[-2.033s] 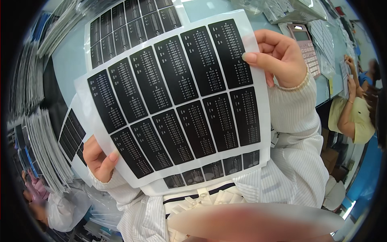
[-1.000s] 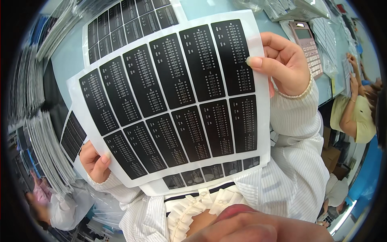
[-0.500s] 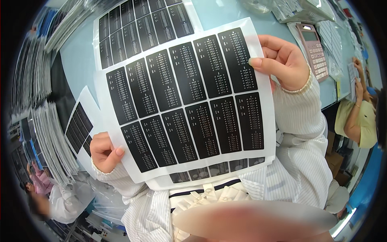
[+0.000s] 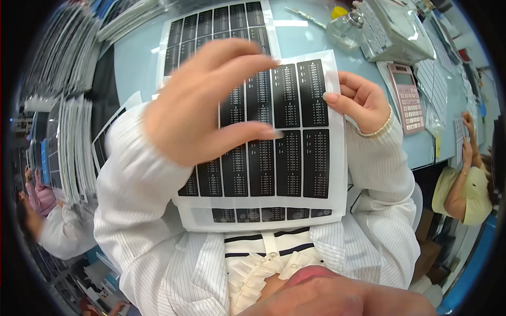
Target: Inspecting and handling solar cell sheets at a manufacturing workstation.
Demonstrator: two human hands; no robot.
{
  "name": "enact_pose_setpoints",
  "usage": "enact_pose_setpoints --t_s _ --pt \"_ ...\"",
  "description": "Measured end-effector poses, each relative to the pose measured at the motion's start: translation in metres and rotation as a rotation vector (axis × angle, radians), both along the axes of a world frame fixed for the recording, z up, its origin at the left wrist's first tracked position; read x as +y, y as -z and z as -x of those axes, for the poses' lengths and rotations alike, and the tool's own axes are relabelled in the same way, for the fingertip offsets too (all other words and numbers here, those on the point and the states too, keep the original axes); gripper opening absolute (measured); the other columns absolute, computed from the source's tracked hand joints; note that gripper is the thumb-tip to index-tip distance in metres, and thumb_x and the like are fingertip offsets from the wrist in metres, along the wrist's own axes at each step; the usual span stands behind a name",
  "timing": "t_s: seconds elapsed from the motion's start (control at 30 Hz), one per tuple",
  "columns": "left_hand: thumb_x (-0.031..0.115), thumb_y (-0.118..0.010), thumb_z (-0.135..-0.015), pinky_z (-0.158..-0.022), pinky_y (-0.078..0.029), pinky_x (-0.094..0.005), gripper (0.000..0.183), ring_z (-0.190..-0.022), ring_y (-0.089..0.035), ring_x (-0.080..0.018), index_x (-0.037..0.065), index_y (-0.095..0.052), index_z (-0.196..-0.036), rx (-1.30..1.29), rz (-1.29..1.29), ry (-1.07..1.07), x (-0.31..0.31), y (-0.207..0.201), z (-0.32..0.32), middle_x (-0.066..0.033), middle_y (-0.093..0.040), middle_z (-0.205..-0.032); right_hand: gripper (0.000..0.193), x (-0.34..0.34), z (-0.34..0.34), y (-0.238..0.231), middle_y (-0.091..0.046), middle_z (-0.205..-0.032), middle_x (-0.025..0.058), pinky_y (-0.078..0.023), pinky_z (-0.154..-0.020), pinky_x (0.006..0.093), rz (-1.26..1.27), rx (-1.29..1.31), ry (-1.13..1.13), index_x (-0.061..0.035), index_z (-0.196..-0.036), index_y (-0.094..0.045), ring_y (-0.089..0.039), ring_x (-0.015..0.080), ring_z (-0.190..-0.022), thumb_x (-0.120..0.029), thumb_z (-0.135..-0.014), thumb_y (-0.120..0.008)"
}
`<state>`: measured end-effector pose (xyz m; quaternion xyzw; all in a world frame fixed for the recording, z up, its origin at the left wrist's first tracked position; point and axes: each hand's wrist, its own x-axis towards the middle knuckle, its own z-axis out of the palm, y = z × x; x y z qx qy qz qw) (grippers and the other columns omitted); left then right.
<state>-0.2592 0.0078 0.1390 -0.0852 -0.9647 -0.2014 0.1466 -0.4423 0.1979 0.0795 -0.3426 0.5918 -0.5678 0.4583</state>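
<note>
Your right hand (image 4: 363, 102) has thumb and fingers pinched on the right edge of the white sheet with two rows of black rectangular panels (image 4: 289, 163), up before your chest. Your left hand (image 4: 192, 102), blurred, is over its left part, thumb and fingers spread wide; can't tell if touching. Pink rectangular calculator (image 4: 408, 100) sits right of your right hand.

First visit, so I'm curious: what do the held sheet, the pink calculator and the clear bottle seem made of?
Held sheet: probably coated paper or thin film, white with satin black panels; its edge looks thin.
Pink calculator: likely hard plastic, smooth with a slight sheen and moulded-looking keys.
Clear bottle: glass or plastic; light passes through, and its grey top shines like metal.
</note>
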Motion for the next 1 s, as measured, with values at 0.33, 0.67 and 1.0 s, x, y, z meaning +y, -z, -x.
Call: enact_pose_setpoints --t_s 0.33,0.67,1.0 --pt "0.037 -0.077 -0.058 -0.091 -0.037 -0.037 0.086 -0.107 -0.043 -0.0333 -0.005 -0.037 -0.121 0.069 -0.19 -0.013 0.032 0.057 0.046 -0.0208 -0.042 -0.116 0.035 -0.001 0.008 0.016 -0.059 -0.097 0.0085 -0.043 -0.075 0.0211 0.047 0.042 -0.11 0.0059 -0.115 -0.045 -0.056 0.0103 -0.087 -0.001 -0.081 -0.053" --pt "0.031 -0.083 -0.052 -0.088 -0.039 -0.0327 0.079 -0.098 -0.051 -0.0237 -0.004 -0.046 -0.113 0.455 -0.342 -0.013 -0.005 0.036 0.024 -0.0148 -0.051 -0.106 0.039 -0.008 0.017 0.024 -0.06 -0.098 0.0062 -0.042 -0.067 0.0152 0.048 0.08 -0.083 0.0022 -0.12 -0.042 -0.057 0.0071 -0.083 -0.007 -0.084 -0.052" --pt "0.022 -0.073 -0.07 -0.085 -0.04 -0.0311 0.066 -0.099 -0.047 -0.0211 -0.003 -0.039 -0.121 1.173 -0.107 -1.258 -0.063 0.076 -0.313 -0.0123 -0.048 -0.107 0.042 -0.015 0.017 0.034 -0.06 -0.099 0.0072 -0.042 -0.07 0.016 -0.012 0.084 -0.123 0.0034 -0.121 -0.041 -0.057 0.0079 -0.083 -0.01 -0.084 -0.054"
